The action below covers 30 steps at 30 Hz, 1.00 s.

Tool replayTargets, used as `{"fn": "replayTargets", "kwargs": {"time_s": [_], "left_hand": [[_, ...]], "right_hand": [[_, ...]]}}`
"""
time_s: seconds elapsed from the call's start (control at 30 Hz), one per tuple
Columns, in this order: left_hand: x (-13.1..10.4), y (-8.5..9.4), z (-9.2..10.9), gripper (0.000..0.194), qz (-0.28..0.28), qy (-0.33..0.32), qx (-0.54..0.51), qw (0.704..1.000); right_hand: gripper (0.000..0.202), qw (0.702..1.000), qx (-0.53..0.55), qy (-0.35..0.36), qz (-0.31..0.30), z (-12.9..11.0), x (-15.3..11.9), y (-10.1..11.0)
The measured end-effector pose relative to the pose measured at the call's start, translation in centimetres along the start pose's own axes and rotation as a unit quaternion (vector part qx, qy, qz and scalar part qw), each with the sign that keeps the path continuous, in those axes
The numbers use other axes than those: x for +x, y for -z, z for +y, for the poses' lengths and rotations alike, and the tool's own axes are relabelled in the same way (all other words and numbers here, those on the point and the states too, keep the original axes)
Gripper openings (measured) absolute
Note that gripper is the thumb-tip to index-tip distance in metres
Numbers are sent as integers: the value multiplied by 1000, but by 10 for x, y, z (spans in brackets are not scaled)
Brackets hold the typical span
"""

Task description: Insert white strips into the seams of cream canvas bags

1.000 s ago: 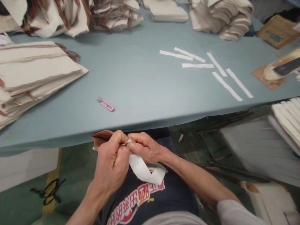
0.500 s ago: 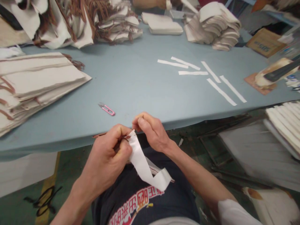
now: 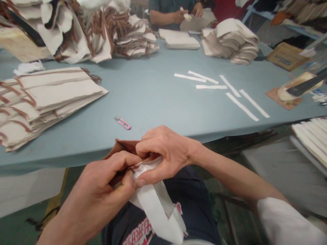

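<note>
In front of my lap, close to the table's near edge, my left hand (image 3: pixel 107 185) pinches the gathered edge of a brown and off-white fabric piece (image 3: pixel 120 145). My right hand (image 3: pixel 166 153) grips the same edge from the other side, its thumb pressed near my left fingertips. A white strip (image 3: pixel 155 211) hangs from between my hands and curls back over the dark apron (image 3: pixel 194 200). Its upper end is partly covered by my fingers. Pink thread snips (image 3: pixel 123 123) lie on the table just beyond my hands.
Several white strips (image 3: pixel 211 87) lie on the blue-grey tabletop (image 3: pixel 145 95). Stacked fabric pieces (image 3: pixel 63 89) stand at the left, with more piles (image 3: pixel 230 41) behind. A brush-like tool (image 3: pixel 293 90) rests at the right. Across the table, a co-worker's hands (image 3: pixel 182 16) hold something pale.
My right hand has come down and left onto the fabric edge beside my left hand. More brown fabric shows above my left hand. The view has tilted up, bringing a co-worker's arms into sight.
</note>
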<state>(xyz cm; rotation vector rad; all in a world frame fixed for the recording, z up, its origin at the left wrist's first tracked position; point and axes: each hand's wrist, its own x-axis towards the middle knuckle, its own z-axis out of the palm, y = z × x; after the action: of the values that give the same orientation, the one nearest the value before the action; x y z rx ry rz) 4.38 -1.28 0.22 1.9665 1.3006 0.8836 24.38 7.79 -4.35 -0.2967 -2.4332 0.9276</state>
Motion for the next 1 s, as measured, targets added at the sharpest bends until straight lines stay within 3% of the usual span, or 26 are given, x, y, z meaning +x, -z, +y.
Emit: {"fn": "replayTargets", "kwargs": {"time_s": [0.13, 0.33, 0.5, 0.57, 0.63, 0.73, 0.83, 0.93, 1.0], "left_hand": [[-4, 3, 2, 22, 13, 0, 19, 1000], [-10, 4, -4, 23, 33, -20, 43, 998], [-20, -6, -21, 20, 49, -69, 102, 991], [-27, -12, -30, 21, 61, -90, 146, 983], [-31, -16, -39, 26, 66, -113, 172, 976], [-32, -18, -50, 33, 34, -157, 171, 972], [-28, -17, -59, 36, 17, -185, 181, 966], [-28, -18, -66, 38, 36, -199, 162, 966], [-31, -18, -70, 39, 49, -210, 141, 966]], "right_hand": [[47, 993, 81, -61, -57, -13, 5, 5], [37, 979, 164, -115, -49, -12, -1, 3], [30, 958, 244, -150, -17, -12, -9, -9], [27, 934, 304, -188, -3, -13, -12, -16], [29, 892, 395, -221, 12, -13, -15, -23], [45, 820, 509, -258, 32, -13, -18, -36], [61, 782, 553, -281, 65, -15, -19, -48], [63, 786, 546, -277, 83, -16, -20, -54], [58, 819, 502, -265, 79, -17, -21, -50]]}}
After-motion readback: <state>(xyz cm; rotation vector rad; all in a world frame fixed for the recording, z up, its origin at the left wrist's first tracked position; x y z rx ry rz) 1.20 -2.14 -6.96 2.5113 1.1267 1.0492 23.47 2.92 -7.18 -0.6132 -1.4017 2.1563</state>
